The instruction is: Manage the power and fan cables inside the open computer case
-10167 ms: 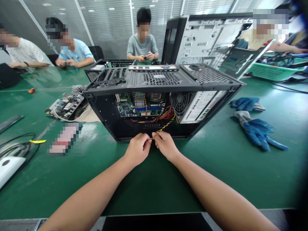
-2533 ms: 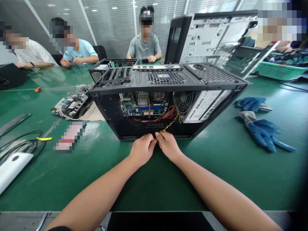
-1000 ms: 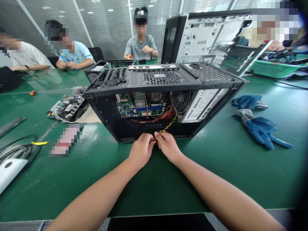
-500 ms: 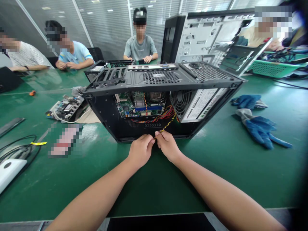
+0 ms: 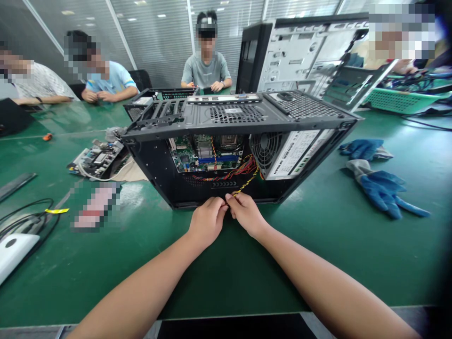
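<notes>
An open black computer case lies in front of me with its inside facing me. In it I see a motherboard, a power supply with a fan, and a bundle of red and orange wires. A twisted yellow-and-black cable runs from near the power supply down to my fingers. My right hand pinches this cable at the case's near edge. My left hand is closed beside it, fingertips meeting the right ones around the cable's end. The tip itself is hidden by my fingers.
Blue work gloves lie to the right on the green table. At left are loose computer parts, black cables and a white device. Behind stand another case and a green basket. Several people sit around.
My hands stay almost in place, the right one shifting very slightly left with the cable. The case has not moved.
</notes>
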The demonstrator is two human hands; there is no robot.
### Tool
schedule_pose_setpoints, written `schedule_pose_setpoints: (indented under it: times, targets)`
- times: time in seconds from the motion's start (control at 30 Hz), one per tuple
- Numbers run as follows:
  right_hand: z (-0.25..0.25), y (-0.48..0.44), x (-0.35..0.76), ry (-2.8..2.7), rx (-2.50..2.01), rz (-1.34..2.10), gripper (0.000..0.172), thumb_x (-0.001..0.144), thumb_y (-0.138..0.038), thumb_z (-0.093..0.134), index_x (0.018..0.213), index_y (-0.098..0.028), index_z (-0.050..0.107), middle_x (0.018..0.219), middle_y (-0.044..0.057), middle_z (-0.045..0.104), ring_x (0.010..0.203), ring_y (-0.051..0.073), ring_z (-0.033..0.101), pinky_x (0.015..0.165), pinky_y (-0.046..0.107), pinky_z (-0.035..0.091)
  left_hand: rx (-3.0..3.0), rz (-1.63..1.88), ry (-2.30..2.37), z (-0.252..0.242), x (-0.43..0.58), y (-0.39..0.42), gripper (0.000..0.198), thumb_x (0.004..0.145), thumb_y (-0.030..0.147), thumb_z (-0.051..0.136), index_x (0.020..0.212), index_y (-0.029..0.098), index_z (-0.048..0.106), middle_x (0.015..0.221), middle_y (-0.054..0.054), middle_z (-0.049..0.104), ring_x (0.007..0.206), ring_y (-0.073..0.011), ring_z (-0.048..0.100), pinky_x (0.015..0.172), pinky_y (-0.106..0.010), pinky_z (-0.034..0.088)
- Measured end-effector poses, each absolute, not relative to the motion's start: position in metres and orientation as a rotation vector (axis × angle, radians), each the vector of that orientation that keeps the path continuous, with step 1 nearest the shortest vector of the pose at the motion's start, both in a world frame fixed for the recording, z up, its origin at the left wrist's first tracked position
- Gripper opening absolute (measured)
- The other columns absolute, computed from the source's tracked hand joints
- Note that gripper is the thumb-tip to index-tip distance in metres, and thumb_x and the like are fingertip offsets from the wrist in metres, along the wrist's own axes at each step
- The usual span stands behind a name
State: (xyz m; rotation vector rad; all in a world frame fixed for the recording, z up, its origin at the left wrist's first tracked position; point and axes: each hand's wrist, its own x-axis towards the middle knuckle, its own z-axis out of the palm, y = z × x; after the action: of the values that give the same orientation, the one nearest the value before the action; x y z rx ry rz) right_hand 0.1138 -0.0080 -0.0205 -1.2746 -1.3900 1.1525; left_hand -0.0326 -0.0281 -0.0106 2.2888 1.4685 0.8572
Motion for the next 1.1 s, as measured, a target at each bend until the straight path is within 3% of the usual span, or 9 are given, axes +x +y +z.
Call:
schedule_pose_setpoints:
  times: [0.23, 0.5, 1.1]
  targets:
    - [-0.024, -0.0065, 0.1141, -1.297, -1.237, 1.206, 0.051, 0.085, -0.066, 0.054, 0.061, -0.022, 0.044, 0.046, -0.005, 0.043, 0.044, 0.011, 0.04, 0.047, 0.027, 0.033, 2.296, 0.854, 1.5, -0.0092, -0.0319, -0.0292, 0.014, 0.098, 0.024, 0.046, 0.087, 0.021, 0.054, 0.085, -0.002, 0.062, 0.075, -0.0155, 0.06, 0.07, -0.028, 0.048]
    - [-0.0237, -0.0068, 0.1148, -1.345, -1.274, 1.181, 0.047, 0.089, -0.057, 0.054, 0.059, -0.022, 0.044, 0.047, -0.004, 0.044, 0.046, 0.012, 0.041, 0.049, 0.028, 0.034, 2.315, 0.811, 1.527, -0.0112, -0.032, -0.0297, 0.015, 0.098, 0.024, 0.045, 0.086, 0.021, 0.054, 0.083, -0.001, 0.063, 0.074, -0.0159, 0.06, 0.067, -0.027, 0.045]
    - [-0.0273, -0.0058, 0.1159, -1.371, -1.327, 1.132, 0.046, 0.089, -0.057, 0.053, 0.059, -0.022, 0.045, 0.046, -0.003, 0.046, 0.044, 0.012, 0.042, 0.047, 0.027, 0.034, 2.412, 0.752, 1.534, -0.0126, -0.0343, -0.0279, 0.021, 0.101, 0.024, 0.039, 0.087, 0.02, 0.055, 0.084, -0.003, 0.065, 0.075, -0.0168, 0.061, 0.066, -0.028, 0.044]
